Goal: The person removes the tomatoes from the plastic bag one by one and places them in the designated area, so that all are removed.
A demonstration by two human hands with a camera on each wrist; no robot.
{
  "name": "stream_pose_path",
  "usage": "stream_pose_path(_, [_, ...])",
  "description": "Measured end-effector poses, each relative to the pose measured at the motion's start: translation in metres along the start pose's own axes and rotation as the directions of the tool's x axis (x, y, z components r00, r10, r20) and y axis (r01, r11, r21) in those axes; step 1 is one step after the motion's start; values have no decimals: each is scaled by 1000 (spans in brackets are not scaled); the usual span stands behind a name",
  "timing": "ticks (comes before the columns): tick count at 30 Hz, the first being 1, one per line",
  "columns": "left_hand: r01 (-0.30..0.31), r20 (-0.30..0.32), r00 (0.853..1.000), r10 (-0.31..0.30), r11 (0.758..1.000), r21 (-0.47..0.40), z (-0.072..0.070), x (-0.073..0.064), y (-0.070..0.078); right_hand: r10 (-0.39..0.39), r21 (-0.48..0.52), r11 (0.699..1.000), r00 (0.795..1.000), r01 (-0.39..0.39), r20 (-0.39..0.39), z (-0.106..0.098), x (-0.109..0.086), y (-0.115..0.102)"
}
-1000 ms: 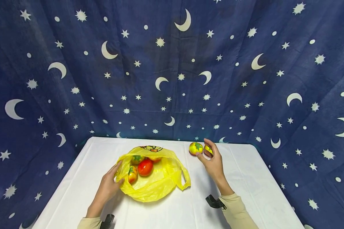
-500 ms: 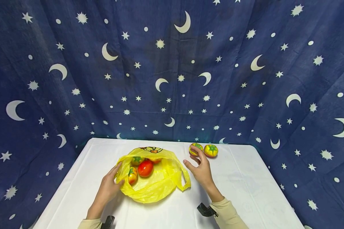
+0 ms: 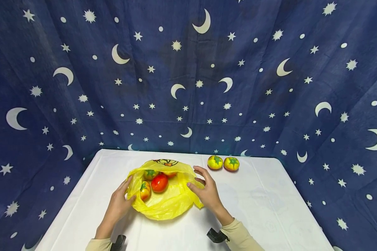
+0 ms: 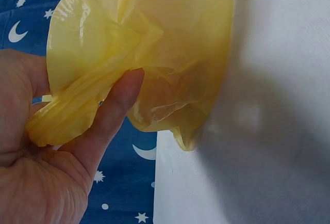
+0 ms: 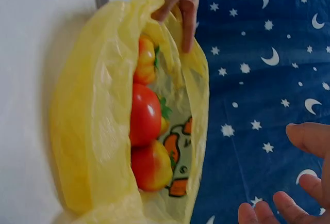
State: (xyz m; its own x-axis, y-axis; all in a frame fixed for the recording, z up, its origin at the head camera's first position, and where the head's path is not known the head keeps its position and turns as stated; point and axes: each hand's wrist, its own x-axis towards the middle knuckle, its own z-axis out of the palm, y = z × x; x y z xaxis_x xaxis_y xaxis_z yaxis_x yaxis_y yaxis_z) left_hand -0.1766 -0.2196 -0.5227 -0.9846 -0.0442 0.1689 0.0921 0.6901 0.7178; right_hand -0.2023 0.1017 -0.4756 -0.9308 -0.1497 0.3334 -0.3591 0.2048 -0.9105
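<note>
A yellow plastic bag (image 3: 163, 209) lies on the table with its mouth facing me. Inside it sit several tomatoes, among them a glossy red tomato (image 3: 159, 183) and an orange-yellow tomato (image 3: 145, 191) with a green top. My left hand (image 3: 118, 204) holds the bag's left rim; in the left wrist view, bunched yellow plastic lies between its thumb (image 4: 121, 95) and fingers. My right hand (image 3: 208, 191) hovers at the bag's right side, fingers apart and loosely bent, holding nothing. The right wrist view shows these fingertips (image 5: 283, 203) apart from the bag.
Two yellow-green tomatoes, one tomato (image 3: 215, 162) beside another tomato (image 3: 231, 164), stand near the table's back edge, right of the bag. A white cloth covers the table (image 3: 264, 202). Behind it hangs a dark blue curtain (image 3: 194, 62) with moons and stars.
My right hand has moved left and toward me, away from the two tomatoes at the back, to the bag's right side. My left hand stays at the bag's rim.
</note>
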Motion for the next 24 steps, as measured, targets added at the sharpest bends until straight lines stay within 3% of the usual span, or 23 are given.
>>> stream_pose_path(8, [-8, 0, 1000, 8, 1000, -1, 0, 0, -1, 40, -10, 999, 994, -39, 97, 22, 1, 16])
stream_pose_path(15, [-1, 1, 1000, 1, 1000, -3, 0, -1, -1, 86, -36, 996, 975, -80, 206, 38, 5, 27])
stream_pose_path(24, [6, 6, 1000, -5, 1000, -2, 0, 0, 0, 110, 23, 993, 965, -119, 238, 62, 12, 39])
